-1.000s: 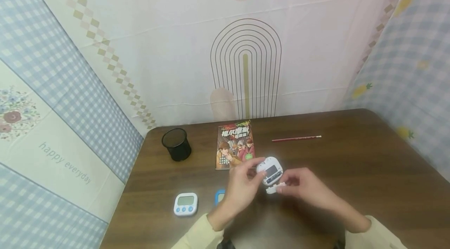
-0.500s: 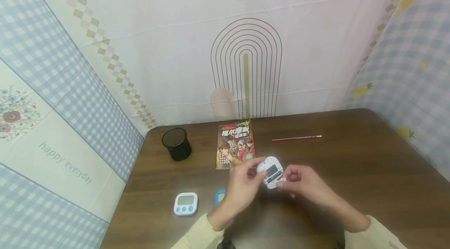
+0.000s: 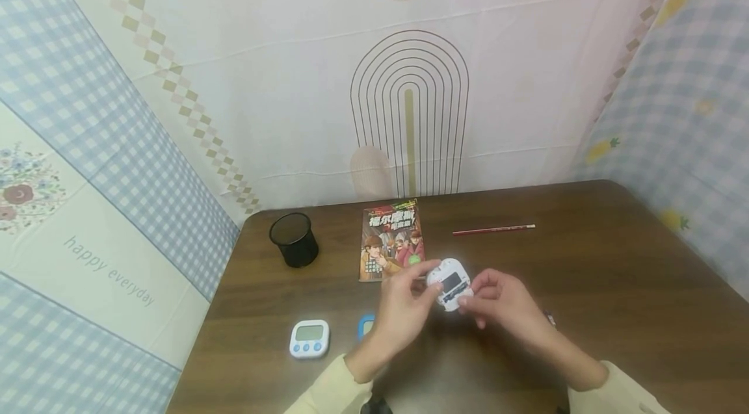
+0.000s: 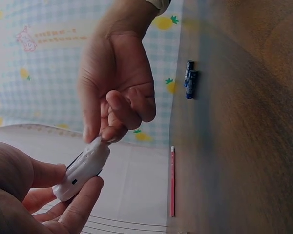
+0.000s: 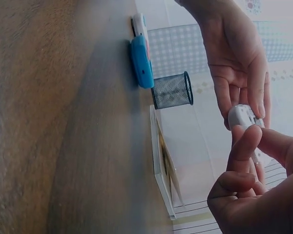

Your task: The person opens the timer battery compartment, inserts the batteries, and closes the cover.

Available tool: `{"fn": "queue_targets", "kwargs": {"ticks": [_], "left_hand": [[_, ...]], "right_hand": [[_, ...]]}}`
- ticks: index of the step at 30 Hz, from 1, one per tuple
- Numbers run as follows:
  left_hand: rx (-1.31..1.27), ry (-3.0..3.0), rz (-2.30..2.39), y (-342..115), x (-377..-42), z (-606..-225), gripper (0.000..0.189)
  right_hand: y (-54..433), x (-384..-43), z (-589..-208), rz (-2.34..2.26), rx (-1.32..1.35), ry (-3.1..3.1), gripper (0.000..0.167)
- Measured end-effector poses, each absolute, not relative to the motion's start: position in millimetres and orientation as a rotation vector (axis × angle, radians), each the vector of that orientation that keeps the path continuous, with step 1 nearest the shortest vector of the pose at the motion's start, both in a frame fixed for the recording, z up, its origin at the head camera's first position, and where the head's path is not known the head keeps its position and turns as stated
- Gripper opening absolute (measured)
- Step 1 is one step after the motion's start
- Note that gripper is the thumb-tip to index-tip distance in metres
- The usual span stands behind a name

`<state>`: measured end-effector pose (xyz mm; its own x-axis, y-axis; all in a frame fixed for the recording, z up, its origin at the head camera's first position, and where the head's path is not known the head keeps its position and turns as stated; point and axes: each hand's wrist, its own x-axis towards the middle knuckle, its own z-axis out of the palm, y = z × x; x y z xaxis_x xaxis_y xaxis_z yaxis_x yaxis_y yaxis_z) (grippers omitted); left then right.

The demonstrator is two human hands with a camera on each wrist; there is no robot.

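Observation:
A white digital timer is held above the table, its back with the uncovered battery slot facing up. My left hand grips its left side between thumb and fingers. My right hand pinches the small white battery cover against the timer's lower edge, largely hidden by the fingertips in the head view. Whether the slot holds a battery is too small to tell. A white timer with blue buttons lies at the left; a blue timer is partly hidden behind my left wrist.
Dark batteries lie on the table at the right, mostly hidden by my right wrist in the head view. A black mesh pen cup, a comic-style book and a red pencil are farther back on the brown table.
My right hand has brought the cover from just below the timer up against its lower edge. The left hand stays nearly still. The batteries' end now peeks out beside my right wrist.

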<state>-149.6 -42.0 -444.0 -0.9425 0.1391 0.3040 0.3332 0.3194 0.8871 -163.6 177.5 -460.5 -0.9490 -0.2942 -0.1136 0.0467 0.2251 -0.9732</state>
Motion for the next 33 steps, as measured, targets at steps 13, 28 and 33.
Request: {"fn": "queue_targets", "kwargs": {"ticks": [13,28,33], "left_hand": [[-0.492,-2.397,-1.677,-40.8,-147.6,-446.5,0.033],[-0.484,-2.399,-1.667,-39.4,-147.0,-446.4,0.035],[-0.481,-2.406,-1.662,-39.3,-146.9,-447.3,0.035]], "right_hand": [[175.3,-163.8,-460.5,-1.852,-0.152,2.205,0.047],[172.8,-161.4,-464.8,-1.854,-0.346,2.177,0.051],[171.2,-160.4,-467.2,-1.858,-0.334,2.199,0.048]]}}
